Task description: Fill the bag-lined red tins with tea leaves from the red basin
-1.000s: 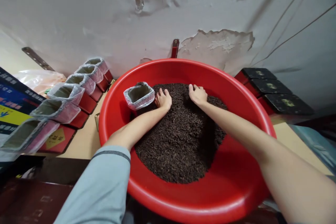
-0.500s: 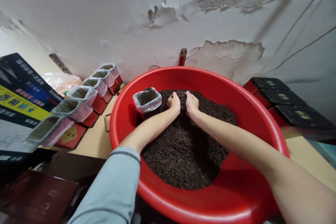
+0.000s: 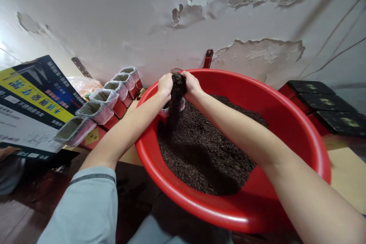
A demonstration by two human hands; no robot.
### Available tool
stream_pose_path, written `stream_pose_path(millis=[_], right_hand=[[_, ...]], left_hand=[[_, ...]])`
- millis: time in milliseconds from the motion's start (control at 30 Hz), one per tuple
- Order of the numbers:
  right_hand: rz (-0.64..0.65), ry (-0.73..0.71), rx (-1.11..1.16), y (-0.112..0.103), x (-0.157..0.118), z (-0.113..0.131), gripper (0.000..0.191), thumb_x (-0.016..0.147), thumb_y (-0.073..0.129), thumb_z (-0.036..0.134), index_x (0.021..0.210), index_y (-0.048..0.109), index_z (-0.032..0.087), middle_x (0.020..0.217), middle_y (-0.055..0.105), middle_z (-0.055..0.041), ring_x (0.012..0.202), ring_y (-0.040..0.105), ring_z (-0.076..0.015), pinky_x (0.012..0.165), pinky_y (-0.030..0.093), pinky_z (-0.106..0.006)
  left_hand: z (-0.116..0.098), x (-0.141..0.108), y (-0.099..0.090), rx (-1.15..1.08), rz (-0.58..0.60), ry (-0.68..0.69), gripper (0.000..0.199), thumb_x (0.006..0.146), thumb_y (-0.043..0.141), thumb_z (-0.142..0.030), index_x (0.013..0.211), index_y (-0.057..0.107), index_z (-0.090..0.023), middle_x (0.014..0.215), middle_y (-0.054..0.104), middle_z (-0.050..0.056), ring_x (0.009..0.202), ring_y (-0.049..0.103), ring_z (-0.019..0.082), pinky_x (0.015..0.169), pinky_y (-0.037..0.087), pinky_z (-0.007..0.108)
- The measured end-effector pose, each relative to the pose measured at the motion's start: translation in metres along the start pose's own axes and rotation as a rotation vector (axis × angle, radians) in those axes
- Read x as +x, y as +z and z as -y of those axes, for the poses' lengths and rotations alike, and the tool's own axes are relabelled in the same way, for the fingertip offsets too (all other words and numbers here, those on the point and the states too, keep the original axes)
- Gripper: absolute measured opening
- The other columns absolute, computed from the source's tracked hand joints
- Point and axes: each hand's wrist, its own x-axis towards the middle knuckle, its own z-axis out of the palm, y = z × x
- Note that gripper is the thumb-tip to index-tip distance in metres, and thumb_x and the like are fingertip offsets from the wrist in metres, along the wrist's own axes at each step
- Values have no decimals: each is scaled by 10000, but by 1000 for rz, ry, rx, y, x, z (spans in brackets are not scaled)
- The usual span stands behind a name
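Note:
Cupped together, my left hand (image 3: 165,85) and my right hand (image 3: 192,85) hold a heap of dark loose tea leaves (image 3: 178,83) between them. Some leaves spill down from the hands in a dark stream. Beneath them stands a tin with a clear plastic liner (image 3: 164,113), mostly hidden by the hands and the falling leaves. That tin is inside a large red tub (image 3: 291,122), at its left side. A broad pile of the same tea leaves (image 3: 208,156) covers the tub's bottom.
Left of the tub, several red tins with plastic liners (image 3: 95,111) stand open in a row. A printed cardboard box (image 3: 34,106) is beyond them. Black-topped red boxes (image 3: 327,101) sit at the right. Behind is a peeling wall (image 3: 128,19).
Both hands have risen from the pile and moved left, carrying tea leaves over the lined tin. Leaves now fall from them. The view has shifted slightly left.

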Motion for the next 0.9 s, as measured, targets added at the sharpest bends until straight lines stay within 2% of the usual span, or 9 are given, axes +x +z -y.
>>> stream_pose_path(millis=[100,167,233,333,400,500,600,733,900], right_hand=[[-31,-4,-204,-5,-1,14,243,920,546,380,930,703,194,872,727,-31,850,666,-188,801,541,-351],[-86,-85,-428,-28,-2,26,268,939,560,404,1021,731,214,1033,757,-44,958,682,-206,887,542,-392],[-94,-196,-707,-65,-3,37,299,957,570,401,1124,744,224,1223,745,-66,1139,670,-228,1025,502,-415],[-78,-168,-1280,-138,-14,47,420,986,568,402,1302,708,163,1413,665,-155,1387,555,-303,1194,369,-447],[-160,81,-1625,-186,-33,47,570,1019,508,491,1446,617,130,1497,577,-237,1456,474,-400,1204,330,-561],[-258,325,-1878,-232,-73,36,681,1049,366,574,1544,513,131,1611,422,-272,1508,369,-460,1178,323,-649],[-291,332,-1916,-239,-104,21,708,1040,303,619,1541,520,167,1625,391,-235,1495,348,-483,1160,339,-660],[-376,407,-1779,-219,-119,13,740,1012,279,677,1563,491,230,1612,378,-223,1464,369,-523,1135,348,-690],[-396,426,-1449,-207,-131,7,677,986,400,649,1532,520,267,1557,437,-235,1387,527,-432,1080,482,-560]], left_hand=[[-10,-7,-17,94,-26,52,381,1046,387,-323,1214,682,-151,1352,695,133,1298,632,265,1100,497,413],[-15,-22,-17,262,-49,195,366,1045,441,-314,1313,657,-191,1536,580,111,1505,441,302,1235,339,493],[-14,-42,-7,398,-17,340,420,1037,471,-285,1441,582,-257,1683,402,59,1614,225,304,1292,186,545],[7,-77,21,434,252,484,521,1027,474,-300,1547,479,-273,1728,308,44,1630,177,258,1315,147,490],[30,-99,38,432,429,292,596,1024,488,-374,1600,408,-246,1734,287,74,1623,210,257,1320,160,437],[60,-126,58,482,480,-229,766,1015,473,-484,1658,268,-119,1742,154,220,1616,163,383,1305,164,520],[70,-146,76,500,459,-393,814,1027,381,-513,1669,184,-54,1716,142,309,1594,195,454,1276,186,591],[64,-169,102,468,470,-449,782,990,393,-591,1655,312,-188,1679,317,261,1544,334,467,1250,259,582],[67,-176,117,383,446,-501,762,983,334,-642,1643,339,-262,1653,358,253,1501,401,487,1204,333,585]])
